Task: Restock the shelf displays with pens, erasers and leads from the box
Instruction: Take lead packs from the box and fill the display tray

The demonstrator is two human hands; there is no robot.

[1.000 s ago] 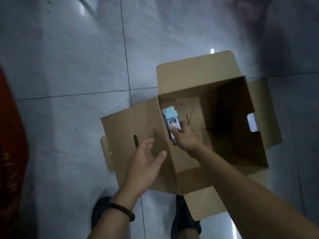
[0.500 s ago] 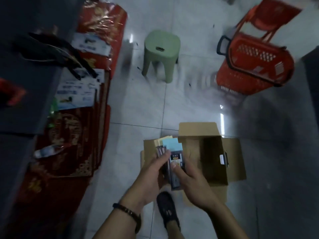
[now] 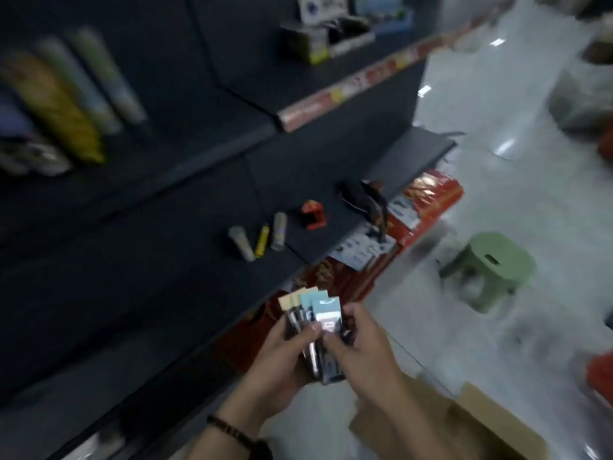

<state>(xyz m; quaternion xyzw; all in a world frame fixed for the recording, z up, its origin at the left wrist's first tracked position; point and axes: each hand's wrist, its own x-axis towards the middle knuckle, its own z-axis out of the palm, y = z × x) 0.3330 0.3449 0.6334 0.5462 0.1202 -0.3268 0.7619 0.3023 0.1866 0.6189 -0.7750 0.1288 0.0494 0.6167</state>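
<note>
Packets: a fanned bunch of carded stationery packets (image 3: 320, 310), with beige card tops at the left and pale blue ones at the right; the dark slim contents are too blurred to name. They are held in both hands, in front of the lower shelf edge and above the floor.
Left hand (image 3: 282, 356): cups the bunch from below and the left, thumb laid across the front of the packets.
Right hand (image 3: 363, 346): fingers curled round the right edge of the bunch, thumb pinching the front packet.
Left wrist: a dark beaded bracelet (image 3: 232, 429).
Cardboard box (image 3: 464, 423): open on the pale floor, below the right forearm.
Dark shelf (image 3: 149, 270): to the left of the hands.
On the shelf: three small tubes (image 3: 262, 240) lying close together, and a small red item (image 3: 312, 216) just beyond them.
Floor: a green plastic stool (image 3: 491, 270) to the right, well apart from the hands.
</note>
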